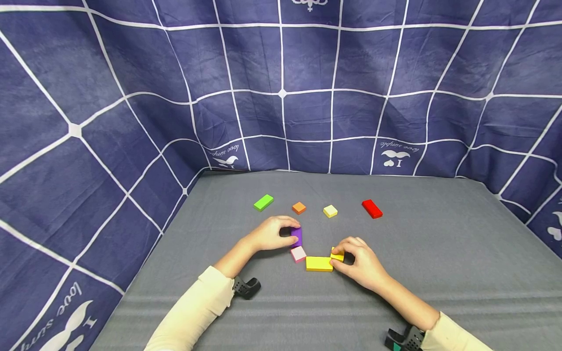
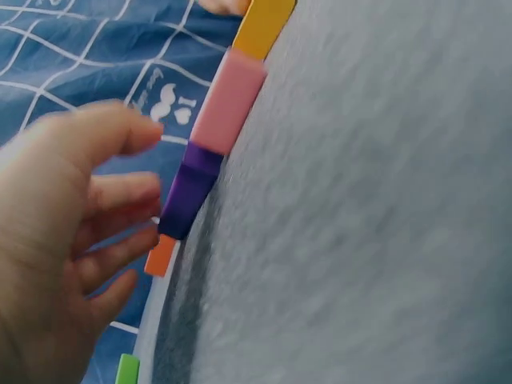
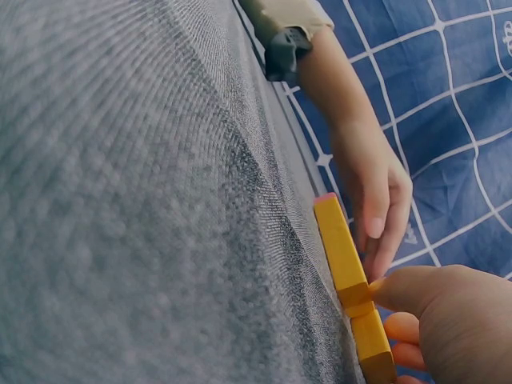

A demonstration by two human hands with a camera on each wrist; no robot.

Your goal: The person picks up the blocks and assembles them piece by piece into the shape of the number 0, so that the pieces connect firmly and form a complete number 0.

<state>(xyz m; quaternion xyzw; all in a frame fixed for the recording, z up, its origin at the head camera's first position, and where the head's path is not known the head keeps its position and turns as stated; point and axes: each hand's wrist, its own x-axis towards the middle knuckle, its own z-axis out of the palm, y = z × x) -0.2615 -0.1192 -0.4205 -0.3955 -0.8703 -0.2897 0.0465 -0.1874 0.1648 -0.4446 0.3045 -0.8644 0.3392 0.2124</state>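
My left hand (image 1: 274,234) is over an upright-lying purple block (image 1: 296,236). In the left wrist view its thumb stands apart from the purple block (image 2: 190,192), while the loosely bent fingers are close beside it. A pink block (image 1: 298,254) adjoins the purple one's near end. To the right lies a long yellow block (image 1: 319,263), its left end by the pink block. My right hand (image 1: 362,263) pinches a smaller yellow block (image 1: 338,254) at the long one's right end. In the right wrist view the thumb touches where the two yellow blocks meet.
Farther back on the grey cloth (image 1: 439,234) lie a green block (image 1: 263,202), a small orange block (image 1: 299,208), a pale yellow block (image 1: 330,211) and a red block (image 1: 372,208). A blue curtain (image 1: 307,117) with white lines hangs behind and to the left.
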